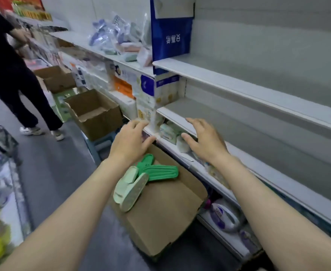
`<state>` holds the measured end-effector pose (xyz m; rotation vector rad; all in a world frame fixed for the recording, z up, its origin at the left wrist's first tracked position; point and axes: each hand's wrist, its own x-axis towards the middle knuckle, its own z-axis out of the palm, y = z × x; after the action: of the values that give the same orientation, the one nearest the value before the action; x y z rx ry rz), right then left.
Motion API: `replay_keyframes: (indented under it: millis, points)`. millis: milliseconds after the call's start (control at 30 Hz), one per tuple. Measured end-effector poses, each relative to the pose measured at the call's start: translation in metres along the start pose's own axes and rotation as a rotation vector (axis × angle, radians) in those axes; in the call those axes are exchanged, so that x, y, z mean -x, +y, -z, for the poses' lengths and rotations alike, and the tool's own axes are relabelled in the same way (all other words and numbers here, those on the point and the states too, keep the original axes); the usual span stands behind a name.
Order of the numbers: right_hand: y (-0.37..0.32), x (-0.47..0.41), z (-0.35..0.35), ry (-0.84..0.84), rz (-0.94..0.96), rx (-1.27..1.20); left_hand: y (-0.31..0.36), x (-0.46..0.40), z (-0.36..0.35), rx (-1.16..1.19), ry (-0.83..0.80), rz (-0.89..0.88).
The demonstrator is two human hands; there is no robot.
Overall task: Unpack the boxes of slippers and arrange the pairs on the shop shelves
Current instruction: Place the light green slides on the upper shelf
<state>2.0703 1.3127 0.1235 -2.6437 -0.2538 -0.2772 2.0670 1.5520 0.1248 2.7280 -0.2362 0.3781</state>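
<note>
Both hands empty: left hand (130,140) is spread flat, fingers reaching toward the shelf edge, and right hand (205,141) is splayed with fingers relaxed, hovering just beside the lip of the middle shelf (209,112). Neither grips anything. Probably sizing up that bare shelf as the drop zone, or about to shift the small white packets (170,132) beneath it. Just below the left wrist, 2 pairs of slippers lie on the cardboard box (160,212): dark green pair (160,171) flat, pale green pair (129,189) stacked sole-out, likely staged there for quick pickup. Beyond that, another open box (94,112) sits on the floor, bagged slippers (110,36) fill the upper shelf, and a person in black (6,61) stands up the aisle.
</note>
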Motion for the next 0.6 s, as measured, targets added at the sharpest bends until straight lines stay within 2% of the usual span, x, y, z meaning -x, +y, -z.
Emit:
replay_keyframes:
  millis: [233,467,600]
  points:
    - [0.003,-0.079,-0.137,-0.233,-0.115,-0.037,-0.13,-0.053,-0.089,0.032,-0.234,0.2]
    - [0.006,-0.115,-0.301,-0.47,-0.332,-0.118,-0.255,-0.081,-0.218,0.145,-0.548,0.316]
    - [-0.004,-0.119,-0.393,-0.716,-0.485,-0.188,-0.328,-0.079,-0.283,0.156,-0.754,0.385]
